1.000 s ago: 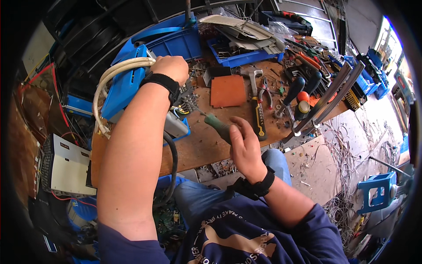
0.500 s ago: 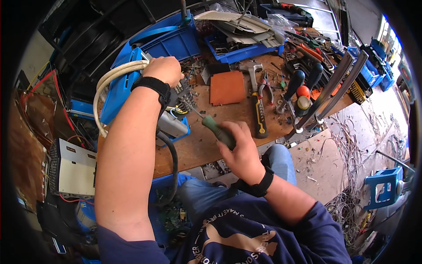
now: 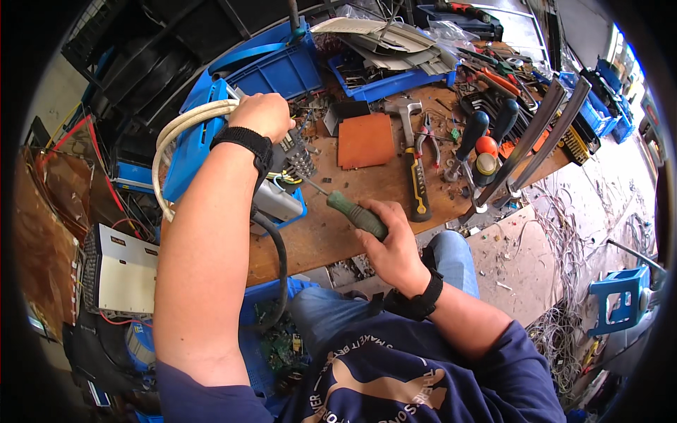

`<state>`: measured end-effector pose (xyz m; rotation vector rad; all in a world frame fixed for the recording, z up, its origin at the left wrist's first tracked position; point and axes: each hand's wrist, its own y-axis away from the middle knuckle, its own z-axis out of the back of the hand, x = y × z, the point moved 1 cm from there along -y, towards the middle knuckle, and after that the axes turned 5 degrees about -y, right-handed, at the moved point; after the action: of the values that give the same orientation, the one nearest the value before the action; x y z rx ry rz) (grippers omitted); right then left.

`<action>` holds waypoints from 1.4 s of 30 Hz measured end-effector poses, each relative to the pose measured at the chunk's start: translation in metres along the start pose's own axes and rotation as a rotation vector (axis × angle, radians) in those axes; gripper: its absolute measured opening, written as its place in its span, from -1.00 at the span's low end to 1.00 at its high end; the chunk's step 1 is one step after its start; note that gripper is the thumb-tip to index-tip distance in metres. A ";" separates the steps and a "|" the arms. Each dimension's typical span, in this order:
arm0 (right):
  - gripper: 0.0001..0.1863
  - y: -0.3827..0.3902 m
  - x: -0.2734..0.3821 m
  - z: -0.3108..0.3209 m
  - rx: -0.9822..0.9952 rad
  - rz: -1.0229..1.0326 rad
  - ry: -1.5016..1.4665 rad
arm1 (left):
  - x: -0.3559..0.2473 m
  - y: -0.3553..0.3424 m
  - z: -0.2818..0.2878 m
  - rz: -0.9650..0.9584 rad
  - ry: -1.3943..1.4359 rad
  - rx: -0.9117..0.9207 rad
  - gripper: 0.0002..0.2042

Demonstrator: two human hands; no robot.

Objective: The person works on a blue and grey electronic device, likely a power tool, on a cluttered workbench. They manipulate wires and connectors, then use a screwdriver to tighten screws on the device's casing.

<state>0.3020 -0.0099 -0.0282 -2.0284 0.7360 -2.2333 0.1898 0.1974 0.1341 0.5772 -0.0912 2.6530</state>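
Observation:
My left hand is curled over the top of a blue-cased device, beside cream cables; exactly what its fingers hold is hidden. My right hand grips the green handle of a screwdriver. Its shaft points up-left toward grey terminal parts with yellow wires, beside a silver housing. An orange square pad lies right of these parts. A hammer and pliers rest farther right.
The wooden bench holds blue bins, stacked metal sheets, assorted hand tools and upright metal bar clamps. A cream metal case stands at left. Cable scraps and a blue stool are on the right.
My left hand has shifted slightly left. My right fingers have moved on the screwdriver handle, lifting and closing round it again.

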 end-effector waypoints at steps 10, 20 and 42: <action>-0.58 -0.004 -0.006 -0.002 -0.027 -0.058 -0.035 | 0.000 -0.001 0.000 0.010 0.014 0.006 -0.64; -0.54 -0.011 -0.010 -0.017 0.027 -0.401 -0.399 | -0.001 -0.001 -0.002 -0.004 -0.009 -0.024 -0.65; -0.57 -0.006 -0.007 0.011 -0.047 -0.213 -0.181 | -0.016 0.010 0.003 -0.040 -0.077 -0.060 -0.65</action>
<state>0.3153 -0.0063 -0.0320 -2.3959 0.5858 -2.1106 0.2001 0.1819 0.1302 0.6540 -0.1796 2.5797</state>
